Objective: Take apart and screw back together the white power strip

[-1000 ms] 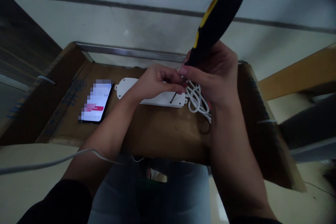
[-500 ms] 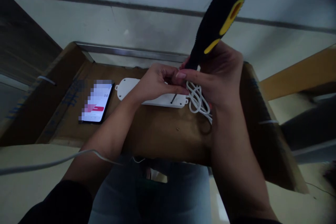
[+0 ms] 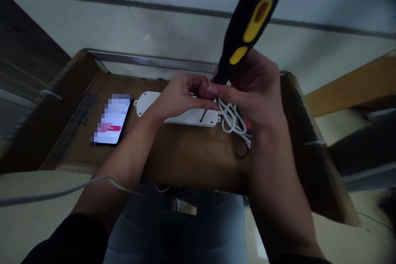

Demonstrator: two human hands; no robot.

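A white power strip (image 3: 148, 102) lies on a brown cardboard box (image 3: 185, 156), its coiled white cable (image 3: 232, 120) at the right end. My right hand (image 3: 253, 90) is closed round the lower part of a black and yellow screwdriver (image 3: 249, 18), whose handle tilts up to the right. Its metal shaft (image 3: 203, 115) stands on the strip near the right end. My left hand (image 3: 182, 97) is pinched round the shaft just above the strip.
A phone (image 3: 111, 120) with a lit screen lies on the box left of the strip. A small screw (image 3: 208, 151) rests on the cardboard in front of it. A thin white cord (image 3: 62, 192) crosses my left forearm. Pale floor lies beyond the box.
The screwdriver handle has turned in my right hand: the yellow patches have come round to face me. Both hands stay in place on the strip.
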